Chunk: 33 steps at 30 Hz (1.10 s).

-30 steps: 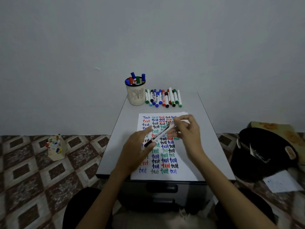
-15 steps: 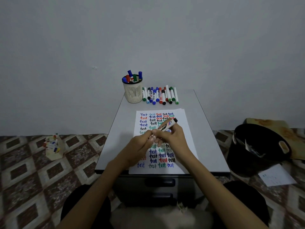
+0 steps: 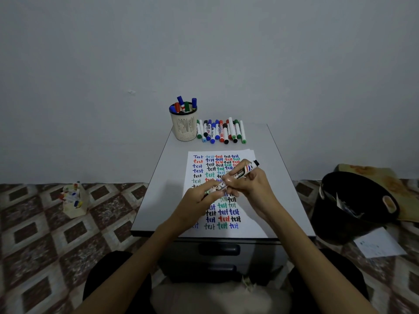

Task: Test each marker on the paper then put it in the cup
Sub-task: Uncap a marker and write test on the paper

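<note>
The black-ended white marker [image 3: 243, 172] has flipped end-for-end; left hand [image 3: 197, 200] and right hand [image 3: 254, 189] each have a grip clamped on it.

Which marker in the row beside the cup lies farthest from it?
The white marker with the green cap, at the right end of the row; all the others lie between it and the cup.

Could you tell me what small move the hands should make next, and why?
Probably the left hand should pull its end free to uncap the white black-ended marker: both hands grip it above the written-on white paper sheet, the right hand holds the barrel, and no writing tip shows. Recapping is also possible.
</note>
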### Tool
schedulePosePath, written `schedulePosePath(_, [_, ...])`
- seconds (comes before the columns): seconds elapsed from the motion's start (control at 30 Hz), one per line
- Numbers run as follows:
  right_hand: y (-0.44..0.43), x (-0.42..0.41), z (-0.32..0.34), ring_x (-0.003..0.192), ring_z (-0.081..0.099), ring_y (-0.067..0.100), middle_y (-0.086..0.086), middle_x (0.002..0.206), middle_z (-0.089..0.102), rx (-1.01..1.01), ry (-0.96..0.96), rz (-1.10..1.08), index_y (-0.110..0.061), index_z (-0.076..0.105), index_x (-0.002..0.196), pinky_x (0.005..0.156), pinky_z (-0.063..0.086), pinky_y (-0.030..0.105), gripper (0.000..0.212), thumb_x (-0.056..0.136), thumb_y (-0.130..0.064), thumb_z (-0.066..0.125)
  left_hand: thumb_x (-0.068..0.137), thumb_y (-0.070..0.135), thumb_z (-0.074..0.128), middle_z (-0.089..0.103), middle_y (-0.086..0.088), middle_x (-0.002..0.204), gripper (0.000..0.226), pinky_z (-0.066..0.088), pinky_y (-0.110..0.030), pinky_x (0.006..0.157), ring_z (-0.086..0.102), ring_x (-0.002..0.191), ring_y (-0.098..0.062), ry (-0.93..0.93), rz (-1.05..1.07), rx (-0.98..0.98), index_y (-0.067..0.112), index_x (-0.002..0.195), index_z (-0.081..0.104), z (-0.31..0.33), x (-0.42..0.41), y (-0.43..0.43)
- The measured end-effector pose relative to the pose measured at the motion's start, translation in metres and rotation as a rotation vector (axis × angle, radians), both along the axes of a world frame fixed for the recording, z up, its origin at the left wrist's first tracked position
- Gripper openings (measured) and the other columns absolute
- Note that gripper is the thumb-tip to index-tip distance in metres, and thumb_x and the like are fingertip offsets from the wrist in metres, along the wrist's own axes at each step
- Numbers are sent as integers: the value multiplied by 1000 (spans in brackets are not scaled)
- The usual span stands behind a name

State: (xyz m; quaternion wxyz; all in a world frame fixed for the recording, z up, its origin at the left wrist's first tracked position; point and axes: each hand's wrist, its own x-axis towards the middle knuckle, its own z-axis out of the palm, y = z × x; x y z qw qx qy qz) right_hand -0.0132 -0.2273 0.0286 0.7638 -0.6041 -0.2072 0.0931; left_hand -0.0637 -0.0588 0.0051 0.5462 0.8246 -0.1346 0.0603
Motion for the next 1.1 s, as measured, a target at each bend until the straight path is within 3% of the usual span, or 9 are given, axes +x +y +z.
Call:
schedulePosePath(0.1, [-6,2,9,53,56,23,24,73,64,2,-31,50,7,57,84,50,47,27,13,81,3,68,93,35,51,65,7,78,19,48,-23,60,62,67,-8,-67,17,5,29,108,60,0,-2,-1])
schedulePosePath(0.2, [-15,16,12,48,52,17,12,63,61,163,40,-65,-2,48,75,44,43,21,18,81,-1,65,93,42,46,52,-2,62,22,42,-34,55,48,55,-15,-52,94,161,38,114,51,-5,6,9])
schedulePosePath(0.27, [-25,28,9,53,60,19,10,66,63,258,108,-178,-7,45,72,47,48,22,22,87,2,58,93,35,40,57,-6,70,25,50,-40,60,57,62,-18,-34,144,254,39,116,48,-14,12,24])
schedulePosePath(0.33, [-30,34,1,71,70,28,16,86,70,254,162,-221,-5,52,80,56,57,27,13,91,0,56,93,29,34,60,-4,89,31,54,-40,69,60,78,-15,-47,139,345,30,120,49,-22,14,37])
schedulePosePath(0.43, [-28,38,-16,90,71,33,18,103,71,143,184,-166,-2,58,88,65,60,33,9,83,-1,65,92,20,33,55,4,103,39,46,-34,85,50,93,-12,-172,144,517,18,128,48,-34,15,48])
schedulePosePath(0.6, [-20,50,-28,62,63,25,18,76,64,62,161,-151,-2,58,77,52,55,29,19,76,13,69,93,25,37,52,-2,121,44,36,-31,93,45,106,-13,-199,150,523,16,136,42,-37,12,50])
schedulePosePath(0.7, [-15,53,-29,53,62,23,20,69,62,124,184,-132,0,55,75,44,53,27,18,79,13,65,93,27,38,53,-3,122,42,37,-31,93,46,107,-13,-199,149,520,15,134,45,-40,13,51])
schedulePosePath(0.83, [-10,54,-31,35,49,20,15,51,51,25,143,-212,-4,47,68,36,43,24,28,81,7,69,93,26,39,56,-3,117,38,38,-29,89,48,104,-14,-223,150,520,12,127,51,-41,12,51])
schedulePosePath(1.1, [-7,59,-41,36,38,17,11,54,40,-139,103,-303,-6,42,66,39,36,20,31,79,15,61,93,27,41,56,2,115,32,32,-12,86,45,103,-6,-244,152,519,16,119,57,-45,14,54])
